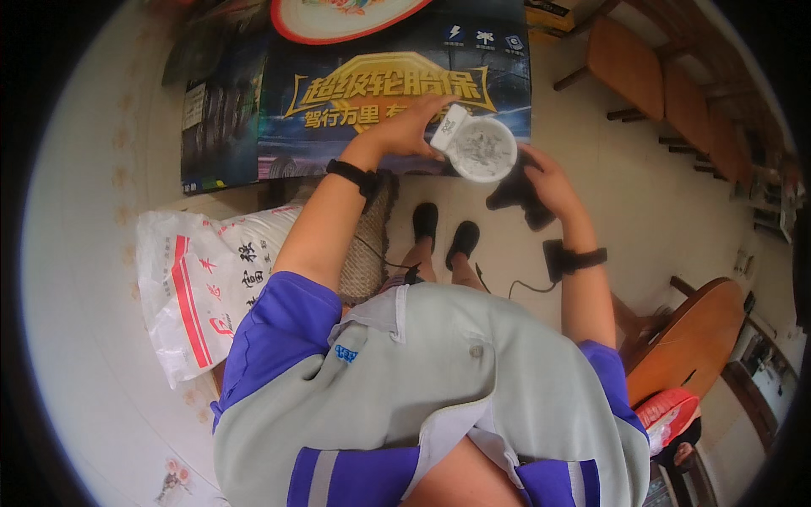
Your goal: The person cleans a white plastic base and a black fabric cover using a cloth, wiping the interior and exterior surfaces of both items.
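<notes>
A small white dish (483,151) with a rectangular block on one side, shaped like a toilet bowl ashtray, is in front of me at the box's near edge. Grey, ash-like scraps lie inside it, and the block bears writing. My left hand (408,130) grips the block side, thumb below and fingers above. At the opposite rim are the fingertips of my right hand (550,180); whether they press on it is unclear. Beneath that hand is a dark object (523,199) that I cannot identify. Both wrists wear black straps, and a cable trails from the right one.
A large printed cardboard box (393,149) stands ahead, bearing a red-rimmed tray (355,22). At left, a white printed sack (190,285) sits beside a woven cushion (364,253). Wooden chairs (624,66) line the upper right; a round wooden tabletop (690,336) is at lower right.
</notes>
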{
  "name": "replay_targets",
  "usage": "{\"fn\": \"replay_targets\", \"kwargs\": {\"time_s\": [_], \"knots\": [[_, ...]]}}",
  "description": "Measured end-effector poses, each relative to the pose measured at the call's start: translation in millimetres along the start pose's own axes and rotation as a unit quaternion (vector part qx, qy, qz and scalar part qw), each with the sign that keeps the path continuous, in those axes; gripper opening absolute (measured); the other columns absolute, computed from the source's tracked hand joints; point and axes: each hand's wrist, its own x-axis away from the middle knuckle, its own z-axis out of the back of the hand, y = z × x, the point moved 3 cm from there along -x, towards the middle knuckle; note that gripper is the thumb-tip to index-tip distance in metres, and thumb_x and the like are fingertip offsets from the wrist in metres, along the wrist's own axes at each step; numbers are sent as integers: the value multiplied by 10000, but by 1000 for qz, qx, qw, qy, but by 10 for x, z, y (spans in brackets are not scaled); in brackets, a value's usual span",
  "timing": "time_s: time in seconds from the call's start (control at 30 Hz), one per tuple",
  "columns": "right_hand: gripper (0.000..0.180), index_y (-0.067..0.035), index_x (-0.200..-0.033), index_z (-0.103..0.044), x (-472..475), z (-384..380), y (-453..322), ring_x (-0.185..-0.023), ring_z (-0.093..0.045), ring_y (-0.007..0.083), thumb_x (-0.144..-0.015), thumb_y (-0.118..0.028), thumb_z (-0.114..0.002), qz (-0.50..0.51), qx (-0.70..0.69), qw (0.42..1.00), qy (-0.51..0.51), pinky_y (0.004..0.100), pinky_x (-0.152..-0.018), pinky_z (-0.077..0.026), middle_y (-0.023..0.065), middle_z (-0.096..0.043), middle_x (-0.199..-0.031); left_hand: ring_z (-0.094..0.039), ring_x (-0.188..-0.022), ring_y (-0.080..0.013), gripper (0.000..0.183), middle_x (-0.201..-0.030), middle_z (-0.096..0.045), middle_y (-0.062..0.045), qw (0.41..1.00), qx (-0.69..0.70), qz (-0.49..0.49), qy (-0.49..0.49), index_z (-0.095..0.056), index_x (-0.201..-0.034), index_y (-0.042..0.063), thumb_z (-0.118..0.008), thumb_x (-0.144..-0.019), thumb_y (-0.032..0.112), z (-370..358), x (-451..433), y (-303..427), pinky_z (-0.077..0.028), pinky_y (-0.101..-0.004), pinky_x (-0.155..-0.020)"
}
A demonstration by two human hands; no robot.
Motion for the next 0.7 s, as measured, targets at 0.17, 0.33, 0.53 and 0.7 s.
{"fn": "replay_targets", "kwargs": {"time_s": [0.17, 0.33, 0.53, 0.7], "knots": [[363, -19, -1228, -500, 162, 279, 191, -988, -582, 235, -868, -63, -520, -101, -42, 984, 138, 312, -865, -456, 146, -585, -1129, -537, -1083, -268, 721, -1218, -490, -164, 961, -68, 136, 232, -418, -1309, 78, -761, -675, 72, -3, 407, 261, -488, -320, -877], [313, 1, -1207, -461, 462, 231, -7, -976, -587, 243, -917, -111, -495, -139, -379, 888, 221, 348, -858, -480, 143, -577, -1099, -553, -1044, -322, 439, -1142, -554, -181, 983, -44, -32, 176, -473, -1229, 34, -614, -839, 175, -749, 259, 1199, -471, -370, -875], [338, 7, -1244, -434, 712, 218, 234, -1109, -531, 279, -988, -184, -325, -131, -637, 726, 223, 391, -954, -442, 155, -533, -1205, -371, -1286, -327, 466, -1380, -416, -145, 979, 3, -164, 124, -430, -1320, 41, -545, -885, 161, -1523, -187, 1552, -306, -425, -1058], [436, 13, -1283, -411, 861, 464, 231, -1179, -484, 303, -1006, -285, -254, -183, -662, 673, 274, 436, -982, -422, 175, -487, -1280, -396, -1281, -263, 414, -1352, -469, -47, 978, -46, -175, 102, -495, -1285, 132, -545, -874, 126, -1641, -77, 1564, -319, -432, -1047]]}}
